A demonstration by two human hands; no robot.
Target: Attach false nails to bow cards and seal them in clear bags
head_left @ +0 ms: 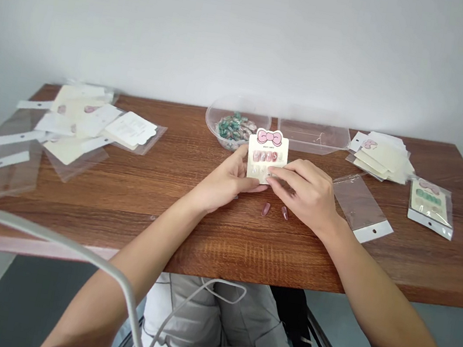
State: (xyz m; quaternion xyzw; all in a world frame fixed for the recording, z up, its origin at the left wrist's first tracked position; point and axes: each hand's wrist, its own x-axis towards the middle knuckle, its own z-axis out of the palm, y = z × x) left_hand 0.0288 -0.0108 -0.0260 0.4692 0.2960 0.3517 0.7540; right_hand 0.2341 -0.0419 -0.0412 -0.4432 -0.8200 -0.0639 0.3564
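Observation:
A cream display card point(265, 147) with a pink bow at its top is held upright above the table's middle. My left hand point(229, 178) is closed on its left side and lower edge. On the card, a row of press-on nails point(268, 156) shows several pink ones at left. My right hand point(308, 193) has thumb and fingertips pinched at the card's lower right; whatever is between them is too small to make out. Two loose mauve press-on nails, a left one point(266, 209) and a right one point(284, 212), lie on the wood just below the hands.
Behind the card stand a clear round bowl point(212, 118) of green and pink nails and a clear rectangular tray point(311, 146). Cards and bags point(78, 118) pile up at left, more cards point(383, 157) at right. A clear bag point(359, 204) and a packed nail set point(431, 206) lie rightward. A white cable point(109, 268) crosses in front.

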